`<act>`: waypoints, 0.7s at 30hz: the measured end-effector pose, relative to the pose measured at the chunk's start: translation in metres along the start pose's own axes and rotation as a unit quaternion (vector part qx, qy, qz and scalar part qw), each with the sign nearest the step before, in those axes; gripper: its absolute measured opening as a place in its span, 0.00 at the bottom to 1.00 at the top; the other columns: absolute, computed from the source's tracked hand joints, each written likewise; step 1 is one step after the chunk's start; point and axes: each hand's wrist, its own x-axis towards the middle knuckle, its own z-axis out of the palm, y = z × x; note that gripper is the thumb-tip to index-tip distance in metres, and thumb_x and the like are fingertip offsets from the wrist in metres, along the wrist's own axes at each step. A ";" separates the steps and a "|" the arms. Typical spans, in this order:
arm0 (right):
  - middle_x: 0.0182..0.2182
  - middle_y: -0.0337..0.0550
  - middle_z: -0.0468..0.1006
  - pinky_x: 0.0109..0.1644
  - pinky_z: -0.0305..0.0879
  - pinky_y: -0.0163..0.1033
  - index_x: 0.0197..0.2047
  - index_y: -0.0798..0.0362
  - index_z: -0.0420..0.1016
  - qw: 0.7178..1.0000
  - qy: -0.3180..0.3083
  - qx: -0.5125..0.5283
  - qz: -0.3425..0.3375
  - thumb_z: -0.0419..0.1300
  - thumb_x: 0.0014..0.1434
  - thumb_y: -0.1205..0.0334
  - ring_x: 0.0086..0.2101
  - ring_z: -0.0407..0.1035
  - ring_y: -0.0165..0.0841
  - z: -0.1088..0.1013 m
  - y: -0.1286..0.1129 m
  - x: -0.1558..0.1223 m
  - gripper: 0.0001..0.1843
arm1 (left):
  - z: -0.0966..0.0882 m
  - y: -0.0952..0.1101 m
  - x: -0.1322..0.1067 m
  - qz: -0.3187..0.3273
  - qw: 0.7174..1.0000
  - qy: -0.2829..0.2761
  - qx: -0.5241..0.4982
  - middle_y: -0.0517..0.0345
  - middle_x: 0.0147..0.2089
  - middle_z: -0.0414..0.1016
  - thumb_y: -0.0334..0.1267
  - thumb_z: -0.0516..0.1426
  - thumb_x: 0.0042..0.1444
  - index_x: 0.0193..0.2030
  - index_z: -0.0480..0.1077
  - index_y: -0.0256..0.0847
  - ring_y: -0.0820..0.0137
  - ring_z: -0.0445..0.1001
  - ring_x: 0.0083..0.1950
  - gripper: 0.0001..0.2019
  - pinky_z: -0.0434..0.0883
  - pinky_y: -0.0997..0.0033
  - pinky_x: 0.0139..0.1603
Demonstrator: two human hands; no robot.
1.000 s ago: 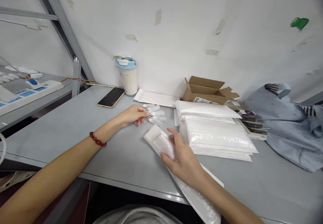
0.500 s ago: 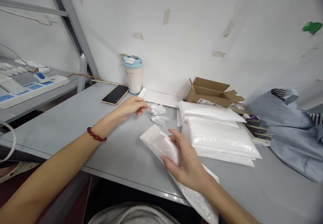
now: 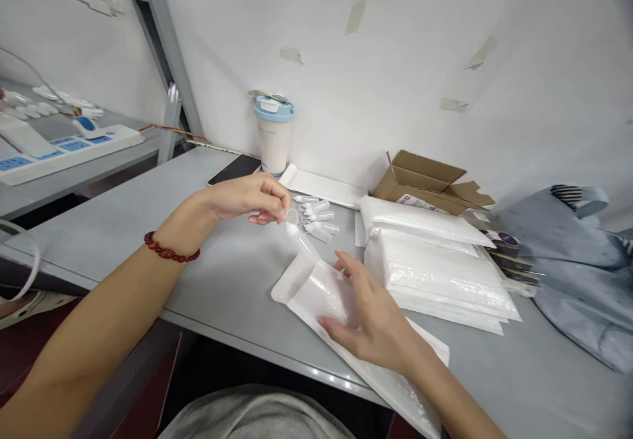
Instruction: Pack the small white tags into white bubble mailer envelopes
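In a pinch, my left hand (image 3: 270, 200) holds the ring of a small clear tube with a white cap (image 3: 302, 241). The tube hangs at a slant, its lower end at the mouth of a white bubble mailer (image 3: 324, 291). My right hand (image 3: 368, 317) grips that mailer, thumb on one side and fingers on the other, with its flap folded open toward the left. Just beyond, several similar capped tubes (image 3: 319, 218) with rings lie in a small heap on the grey table (image 3: 232, 281).
At the right lies a stack of white bubble mailers (image 3: 440, 267), with an open cardboard box (image 3: 425, 178) behind it. A lidded cup (image 3: 274, 136) and a phone (image 3: 235, 169) stand and lie at the back. Blue-grey fabric (image 3: 568, 267) is at far right, a power strip (image 3: 74, 149) at left.
My left hand has lifted one tube by its ring from the heap and brought it over the mailer. The mailer's mouth now gapes wider under my right hand. The camera view has shifted slightly.
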 end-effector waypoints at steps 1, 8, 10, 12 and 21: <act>0.54 0.55 0.68 0.48 0.71 0.52 0.67 0.51 0.39 1.000 -0.014 0.004 0.009 0.61 0.55 0.55 0.52 0.67 0.46 0.002 0.000 0.001 0.45 | 0.002 0.001 0.000 -0.017 0.999 -0.010 0.037 0.61 0.15 0.60 0.31 0.59 0.44 0.17 0.69 0.37 0.79 0.55 0.17 0.08 0.54 0.73 0.19; 0.40 0.50 0.73 0.43 0.69 0.46 0.51 0.54 0.66 0.994 -0.006 0.053 0.095 0.41 0.68 0.55 0.41 0.70 0.39 0.009 -0.001 0.007 0.18 | 0.003 -0.001 0.004 -0.073 0.983 -0.108 0.132 0.62 0.16 0.60 0.31 0.56 0.47 0.22 0.72 0.39 0.77 0.57 0.19 0.06 0.55 0.75 0.20; 0.32 0.45 0.70 0.37 0.66 0.42 0.37 0.52 0.68 0.991 0.019 0.082 0.105 0.40 0.68 0.57 0.32 0.67 0.34 0.007 0.001 0.009 0.18 | 0.002 -0.002 0.003 -0.070 0.983 -0.118 0.118 0.62 0.15 0.61 0.32 0.57 0.48 0.22 0.73 0.39 0.76 0.57 0.18 0.06 0.55 0.75 0.20; 0.29 0.41 0.68 0.34 0.64 0.39 0.30 0.51 0.63 0.986 0.044 0.124 0.102 0.42 0.68 0.58 0.29 0.64 0.32 0.002 0.002 0.009 0.17 | 0.000 -0.002 0.001 -0.049 0.990 -0.108 0.073 0.61 0.15 0.61 0.32 0.59 0.47 0.21 0.73 0.37 0.77 0.57 0.17 0.06 0.55 0.75 0.19; 0.28 0.41 0.69 0.28 0.62 0.39 0.26 0.49 0.63 0.924 0.131 0.355 0.062 0.50 0.64 0.49 0.27 0.65 0.32 -0.033 0.000 -0.012 0.18 | -0.008 -0.003 -0.005 0.035 0.981 -0.057 -0.182 0.64 0.14 0.59 0.29 0.57 0.43 0.17 0.65 0.31 0.87 0.53 0.13 0.08 0.49 0.85 0.15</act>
